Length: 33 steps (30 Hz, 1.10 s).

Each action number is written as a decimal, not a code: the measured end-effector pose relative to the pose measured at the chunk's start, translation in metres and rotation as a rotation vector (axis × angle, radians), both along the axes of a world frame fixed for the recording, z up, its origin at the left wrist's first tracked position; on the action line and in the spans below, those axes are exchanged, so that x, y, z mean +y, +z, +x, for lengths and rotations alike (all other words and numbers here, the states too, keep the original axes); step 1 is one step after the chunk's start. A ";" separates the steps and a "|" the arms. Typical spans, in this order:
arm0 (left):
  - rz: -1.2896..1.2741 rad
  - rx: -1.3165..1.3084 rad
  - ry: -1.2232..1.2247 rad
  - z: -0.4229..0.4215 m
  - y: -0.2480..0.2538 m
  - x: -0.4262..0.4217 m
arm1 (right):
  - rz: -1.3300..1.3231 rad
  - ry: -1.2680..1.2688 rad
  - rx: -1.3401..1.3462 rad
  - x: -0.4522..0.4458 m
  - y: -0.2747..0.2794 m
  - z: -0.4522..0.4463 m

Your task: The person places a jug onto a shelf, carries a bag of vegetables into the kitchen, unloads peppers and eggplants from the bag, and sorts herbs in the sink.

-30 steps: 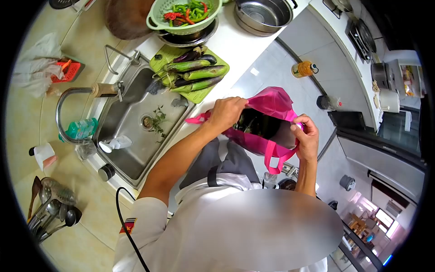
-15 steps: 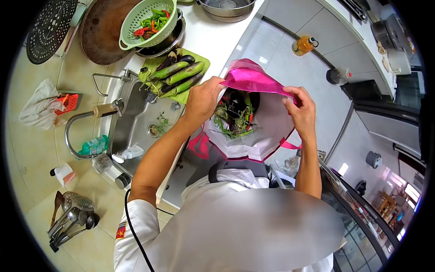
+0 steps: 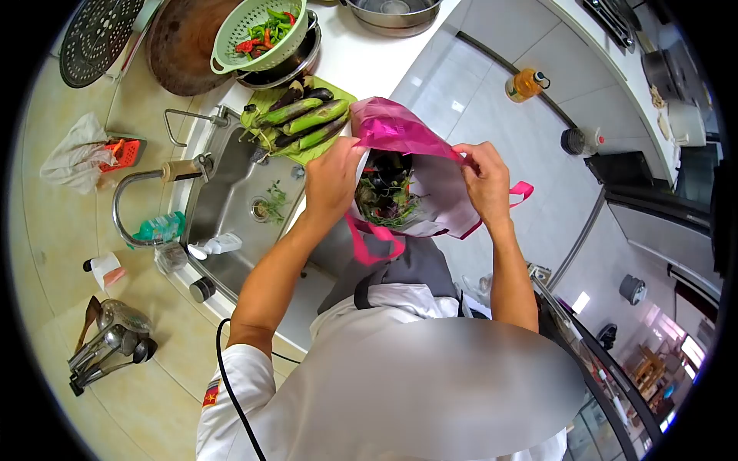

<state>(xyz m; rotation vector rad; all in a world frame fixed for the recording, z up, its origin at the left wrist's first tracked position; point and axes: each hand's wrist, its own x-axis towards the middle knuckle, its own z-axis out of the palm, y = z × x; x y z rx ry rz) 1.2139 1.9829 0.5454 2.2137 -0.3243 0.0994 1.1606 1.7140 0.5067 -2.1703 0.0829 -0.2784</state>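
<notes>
A pink tote bag (image 3: 403,127) with a pale lining hangs in front of my body, its mouth facing up at me. My left hand (image 3: 332,180) pinches the left side of its rim. The opposite side of the rim is between the thumb and fingers of my right hand (image 3: 486,180). Deep in the bag lie leafy green sprigs (image 3: 384,203), dark shiny things and a bit of red; their lower parts are hidden. Just beyond my left hand, several long eggplants (image 3: 315,119), green and dark purple, rest on a green cutting board (image 3: 337,94).
A steel sink (image 3: 238,180) with a green sprig (image 3: 269,203) by its drain lies to the left. On the counter stand a light green colander (image 3: 223,48) of peppers and a steel pot (image 3: 393,21). An oil bottle (image 3: 526,84) stands on the floor.
Both hands have drawn the bag closer to my body and slightly left. Its mouth has narrowed, and a strap now hangs below my left hand. Both hands still grip the rim.
</notes>
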 end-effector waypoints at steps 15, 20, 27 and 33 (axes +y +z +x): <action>0.268 -0.155 0.243 -0.088 0.006 0.017 | -0.049 0.680 0.060 0.047 -0.019 -0.058; 0.291 -0.122 0.501 -0.131 0.057 0.045 | -0.205 0.896 0.478 0.072 0.000 -0.054; 0.235 -0.309 0.920 -0.175 0.126 0.128 | -0.261 1.319 0.366 0.160 0.043 -0.013; 0.244 -0.467 1.206 -0.227 0.153 0.189 | -0.388 1.455 0.396 0.274 0.049 0.014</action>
